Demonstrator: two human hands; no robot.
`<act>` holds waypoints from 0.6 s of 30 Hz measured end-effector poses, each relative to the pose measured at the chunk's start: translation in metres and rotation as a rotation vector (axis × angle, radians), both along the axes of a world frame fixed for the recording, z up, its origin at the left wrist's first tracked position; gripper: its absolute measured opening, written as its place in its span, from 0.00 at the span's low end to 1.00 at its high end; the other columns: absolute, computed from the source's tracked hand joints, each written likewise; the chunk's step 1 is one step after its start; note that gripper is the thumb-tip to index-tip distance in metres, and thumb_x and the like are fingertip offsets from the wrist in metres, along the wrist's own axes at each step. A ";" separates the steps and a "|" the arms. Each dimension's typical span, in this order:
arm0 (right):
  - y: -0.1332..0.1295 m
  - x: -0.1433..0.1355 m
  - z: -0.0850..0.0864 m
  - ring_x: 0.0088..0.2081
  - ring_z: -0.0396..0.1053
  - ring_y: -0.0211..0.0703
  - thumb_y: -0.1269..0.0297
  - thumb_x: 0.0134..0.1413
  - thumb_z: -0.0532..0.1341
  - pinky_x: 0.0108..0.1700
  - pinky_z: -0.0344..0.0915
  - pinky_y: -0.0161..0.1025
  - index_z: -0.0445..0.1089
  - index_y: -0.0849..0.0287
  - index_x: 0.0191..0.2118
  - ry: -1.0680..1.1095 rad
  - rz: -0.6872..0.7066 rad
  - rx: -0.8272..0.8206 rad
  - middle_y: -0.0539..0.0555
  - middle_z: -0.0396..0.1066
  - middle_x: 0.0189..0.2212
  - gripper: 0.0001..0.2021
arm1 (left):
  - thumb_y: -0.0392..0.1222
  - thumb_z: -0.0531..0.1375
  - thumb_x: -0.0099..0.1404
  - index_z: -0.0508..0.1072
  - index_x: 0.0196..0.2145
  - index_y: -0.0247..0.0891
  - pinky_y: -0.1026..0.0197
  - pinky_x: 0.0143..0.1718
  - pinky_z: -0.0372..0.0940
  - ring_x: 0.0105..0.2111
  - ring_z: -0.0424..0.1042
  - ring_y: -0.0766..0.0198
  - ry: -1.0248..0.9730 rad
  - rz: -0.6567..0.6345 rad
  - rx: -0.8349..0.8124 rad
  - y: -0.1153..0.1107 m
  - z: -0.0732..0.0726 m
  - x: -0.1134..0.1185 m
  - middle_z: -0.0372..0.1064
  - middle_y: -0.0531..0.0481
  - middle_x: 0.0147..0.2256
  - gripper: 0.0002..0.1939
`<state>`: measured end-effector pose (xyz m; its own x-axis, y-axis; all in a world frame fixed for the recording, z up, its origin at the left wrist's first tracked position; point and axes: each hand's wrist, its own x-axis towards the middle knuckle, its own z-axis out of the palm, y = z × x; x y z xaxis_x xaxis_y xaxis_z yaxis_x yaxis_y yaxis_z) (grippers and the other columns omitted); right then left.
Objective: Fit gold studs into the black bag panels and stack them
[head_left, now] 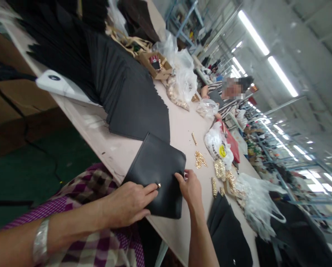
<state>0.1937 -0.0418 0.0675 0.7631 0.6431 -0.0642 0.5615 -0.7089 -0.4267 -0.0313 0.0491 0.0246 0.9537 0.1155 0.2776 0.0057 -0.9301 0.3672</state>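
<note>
A black leather-like panel [160, 159] with a small gold stud [159, 185] lies on the pale table in front of me. My left hand [135, 202] rests on its lower left part, fingers stretched out, fingertips beside the stud. At the panel's right edge is my right hand [190, 185], thumb on top of the panel and fingers bent at the edge, gripping it. Gold studs [200, 159] lie in a small heap to the right, with a short row of them [194, 138] farther back.
Fanned black pieces [138, 107] cover the table's back left, beside a white phone [62, 87]. Plastic bags [218, 144], a cardboard box [156, 65] and more black pieces [228, 233] stand around. A person [216, 94] sits across the table.
</note>
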 end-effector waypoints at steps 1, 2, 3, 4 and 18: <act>-0.001 0.003 0.001 0.47 0.72 0.58 0.53 0.52 0.66 0.52 0.63 0.52 0.70 0.65 0.51 0.007 -0.050 0.016 0.66 0.75 0.42 0.25 | 0.40 0.62 0.63 0.69 0.55 0.39 0.57 0.32 0.70 0.36 0.78 0.56 -0.007 -0.002 0.003 0.000 -0.002 0.000 0.68 0.42 0.58 0.22; -0.002 0.005 0.001 0.47 0.71 0.59 0.54 0.51 0.67 0.53 0.62 0.53 0.69 0.66 0.53 0.036 -0.089 0.036 0.65 0.75 0.41 0.27 | 0.38 0.61 0.63 0.69 0.55 0.39 0.56 0.33 0.70 0.37 0.78 0.55 -0.012 -0.002 0.002 0.000 -0.004 0.000 0.68 0.41 0.58 0.22; -0.001 0.007 0.000 0.47 0.72 0.60 0.54 0.49 0.68 0.53 0.62 0.53 0.68 0.65 0.54 0.070 -0.115 0.062 0.64 0.75 0.40 0.28 | 0.37 0.60 0.64 0.70 0.55 0.39 0.56 0.34 0.71 0.38 0.79 0.54 -0.017 0.002 -0.003 0.001 -0.006 0.001 0.68 0.41 0.59 0.21; -0.001 0.009 -0.002 0.47 0.72 0.59 0.55 0.47 0.70 0.53 0.63 0.52 0.68 0.65 0.54 0.094 -0.139 0.097 0.63 0.76 0.40 0.30 | 0.36 0.58 0.65 0.70 0.56 0.39 0.55 0.35 0.71 0.39 0.79 0.53 -0.022 0.006 -0.014 0.001 -0.009 0.002 0.67 0.41 0.59 0.21; -0.128 0.007 0.059 0.34 0.75 0.48 0.52 0.47 0.66 0.39 0.72 0.41 0.77 0.57 0.38 0.301 -0.164 0.582 0.54 0.80 0.33 0.16 | 0.44 0.46 0.74 0.54 0.65 0.41 0.62 0.46 0.68 0.43 0.77 0.61 -0.058 0.031 -0.377 0.002 0.009 0.002 0.75 0.49 0.45 0.23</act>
